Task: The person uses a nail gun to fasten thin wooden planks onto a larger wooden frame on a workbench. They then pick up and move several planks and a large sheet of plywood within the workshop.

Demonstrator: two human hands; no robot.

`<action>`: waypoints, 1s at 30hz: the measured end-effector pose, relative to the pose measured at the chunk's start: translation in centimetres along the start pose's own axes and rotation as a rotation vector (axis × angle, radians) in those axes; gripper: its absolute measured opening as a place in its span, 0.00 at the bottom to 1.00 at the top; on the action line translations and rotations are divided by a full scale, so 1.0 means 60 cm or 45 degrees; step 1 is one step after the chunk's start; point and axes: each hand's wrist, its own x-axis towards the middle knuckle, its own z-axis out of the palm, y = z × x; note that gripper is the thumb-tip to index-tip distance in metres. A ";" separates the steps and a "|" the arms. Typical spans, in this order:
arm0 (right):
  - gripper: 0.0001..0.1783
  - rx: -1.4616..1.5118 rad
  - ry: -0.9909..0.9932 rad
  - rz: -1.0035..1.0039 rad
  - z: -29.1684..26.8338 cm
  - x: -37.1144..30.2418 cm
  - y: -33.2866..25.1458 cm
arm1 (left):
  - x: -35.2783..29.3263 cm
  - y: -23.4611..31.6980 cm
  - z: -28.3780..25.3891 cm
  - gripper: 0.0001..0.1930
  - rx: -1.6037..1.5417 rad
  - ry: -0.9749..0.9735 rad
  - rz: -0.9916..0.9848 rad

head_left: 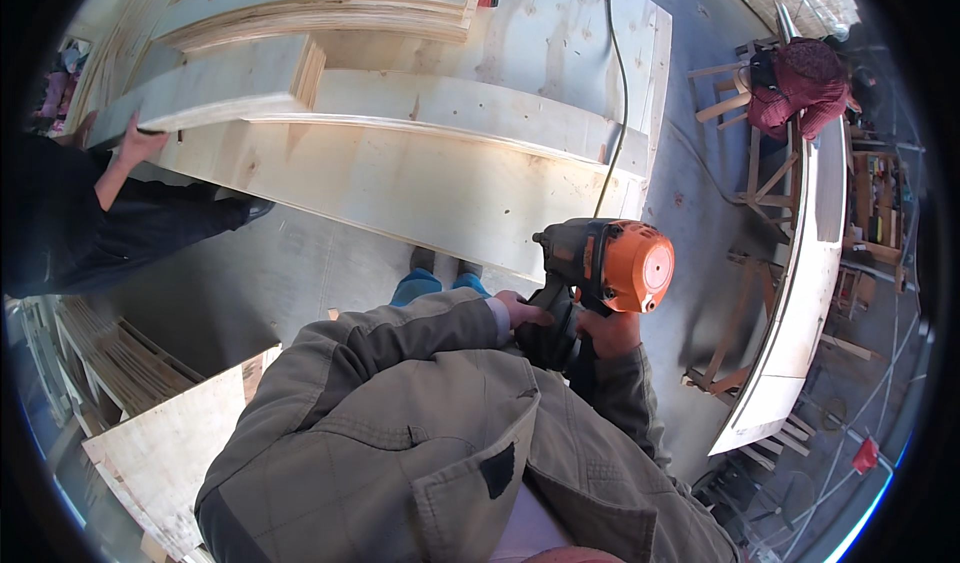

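Observation:
An orange and black coil nail gun (605,263) is held in front of my chest, above the grey floor. My right hand (608,335) grips its handle from below. My left hand (522,311) rests against the tool's black body on its left side. Both arms are in olive-grey jacket sleeves. My shoes (440,261) stand just in front of a large pale plywood panel (430,188) lying on the floor. A hose or cable (620,83) runs from the tool up across the panel.
Another person in dark clothes at the left has a hand (135,148) on a long plywood board (215,88). More boards are stacked at the top. A curved white panel (800,293) on wooden trestles stands at the right. Plywood sheets (170,443) lean at the lower left.

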 end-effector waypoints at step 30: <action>0.07 -0.350 0.098 0.432 -0.033 0.077 0.070 | -0.020 -0.269 -0.334 0.38 0.153 0.914 0.115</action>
